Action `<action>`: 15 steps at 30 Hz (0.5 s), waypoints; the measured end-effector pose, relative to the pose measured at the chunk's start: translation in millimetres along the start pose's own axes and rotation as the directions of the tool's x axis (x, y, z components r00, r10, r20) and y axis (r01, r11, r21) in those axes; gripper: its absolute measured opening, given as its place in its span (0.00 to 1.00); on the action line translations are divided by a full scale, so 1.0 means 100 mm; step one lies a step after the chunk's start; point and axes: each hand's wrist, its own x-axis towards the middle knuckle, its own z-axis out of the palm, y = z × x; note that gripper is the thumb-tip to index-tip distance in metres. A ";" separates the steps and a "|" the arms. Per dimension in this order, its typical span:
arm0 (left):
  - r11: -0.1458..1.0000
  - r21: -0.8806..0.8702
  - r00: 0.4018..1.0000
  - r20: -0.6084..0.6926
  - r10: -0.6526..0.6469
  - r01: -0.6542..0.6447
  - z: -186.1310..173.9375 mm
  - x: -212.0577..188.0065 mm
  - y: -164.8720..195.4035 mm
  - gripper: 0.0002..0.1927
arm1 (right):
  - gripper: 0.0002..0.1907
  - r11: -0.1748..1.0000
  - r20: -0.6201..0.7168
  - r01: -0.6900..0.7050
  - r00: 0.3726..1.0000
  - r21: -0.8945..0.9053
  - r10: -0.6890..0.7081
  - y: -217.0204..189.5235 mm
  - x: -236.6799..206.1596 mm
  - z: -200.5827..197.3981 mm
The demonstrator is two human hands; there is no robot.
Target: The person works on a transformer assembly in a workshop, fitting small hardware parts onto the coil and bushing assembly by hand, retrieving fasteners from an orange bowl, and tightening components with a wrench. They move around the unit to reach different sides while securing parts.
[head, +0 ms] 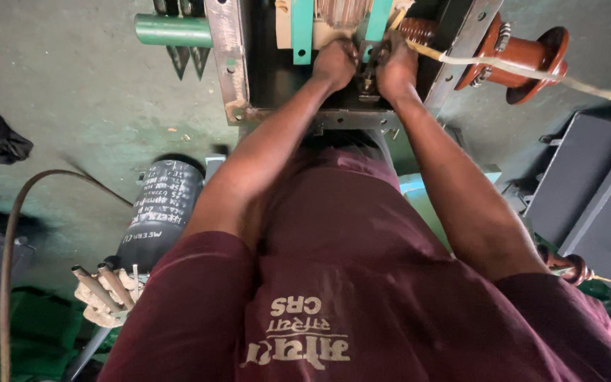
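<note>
Grey-green concrete floor, stained and littered, lies below a steel frame of angle sections that carries the work. Both arms of the person reach forward over a maroon shirt into the frame's dark opening. Left hand is closed in a fist around a small metal fitting at the foot of the green clamp bars; right hand is curled shut just beside it, gripping the same fitting from the other side, knuckles almost touching. A pale tape strip runs from the hands out to the right, past a brown ribbed porcelain insulator.

Handling, as judged: the fitting looks rigid, small and probably greasy, best held as here, pinched from both sides close to its base. The tape appears thin and limp and would tear under a sharp pull. The insulator is glazed ceramic, heavy and brittle; it should not be knocked or used as a grip.

Around the work: a green pipe projects left of the frame, a dark cylinder with chalked writing lies on the floor, a hose curves at far left, and grey sheet panels lean at right.
</note>
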 end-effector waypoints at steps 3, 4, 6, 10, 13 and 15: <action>0.999 0.042 0.998 0.063 -0.024 0.022 0.02 0.01 -0.01 0.04 | 0.15 0.998 0.004 -0.039 0.999 -0.041 0.040 0.07 -0.01 0.02; 0.998 0.063 0.997 0.071 -0.003 -0.002 0.03 0.02 -0.01 0.05 | 0.13 0.992 0.049 -0.050 0.997 -0.115 0.056 0.11 -0.01 0.02; 0.993 0.107 0.996 0.080 0.040 -0.048 0.02 0.02 -0.02 0.05 | 0.11 0.964 0.136 -0.053 0.987 -0.259 0.091 0.17 -0.01 0.03; 0.993 0.062 0.993 0.066 0.100 -0.104 0.04 0.02 -0.08 0.08 | 0.13 0.957 0.148 0.051 0.989 -0.285 -0.009 0.28 0.03 0.07; 0.966 0.064 0.968 0.002 0.250 -0.250 0.10 0.05 -0.12 0.10 | 0.11 0.978 0.153 -0.204 0.968 0.035 0.196 0.34 0.09 0.10; 0.962 0.140 0.972 0.019 0.234 -0.234 0.14 0.06 -0.14 0.13 | 0.14 0.667 0.378 -0.646 0.761 0.371 0.527 0.35 0.13 0.12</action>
